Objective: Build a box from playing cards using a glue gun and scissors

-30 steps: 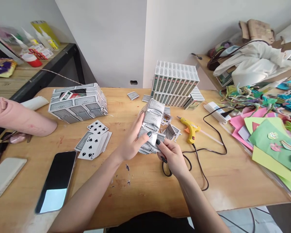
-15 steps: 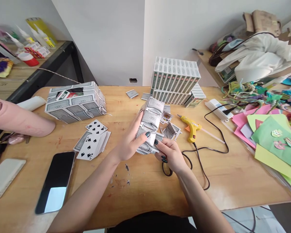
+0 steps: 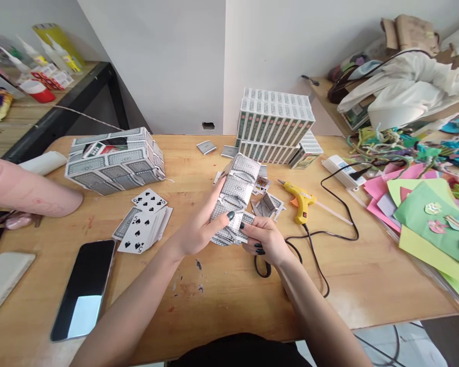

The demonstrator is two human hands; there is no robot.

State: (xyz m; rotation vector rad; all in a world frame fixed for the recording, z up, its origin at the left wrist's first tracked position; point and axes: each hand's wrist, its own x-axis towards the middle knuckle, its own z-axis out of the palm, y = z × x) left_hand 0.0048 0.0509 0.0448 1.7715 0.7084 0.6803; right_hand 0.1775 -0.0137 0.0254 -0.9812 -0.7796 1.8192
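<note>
Between my hands, above the middle of the table, is a long piece built of patterned playing cards (image 3: pixel 237 188), its far end tilted up. My left hand (image 3: pixel 201 227) is wrapped along its left side, with the thumb pressed on its face. At its lower right my right hand (image 3: pixel 265 237) pinches a playing card (image 3: pixel 248 219) against the piece; whether that card is joined to it I cannot tell. Loose cards (image 3: pixel 147 227), a five of spades among them, lie to the left. A yellow glue gun (image 3: pixel 301 200) with a glue stick in it rests to the right.
A card-covered box (image 3: pixel 117 163) stands back left. Stacked card packs (image 3: pixel 273 127) stand at the back, near a white power strip (image 3: pixel 343 172). A phone (image 3: pixel 83 290) and a pink roll (image 3: pixel 30 186) lie left. Coloured paper (image 3: pixel 424 219) covers the right side; a black cable (image 3: pixel 317 265) loops across the table.
The view has shifted slightly to the right. Both hands keep nearly the same grip on the card piece, and the right fingers have moved very little.
</note>
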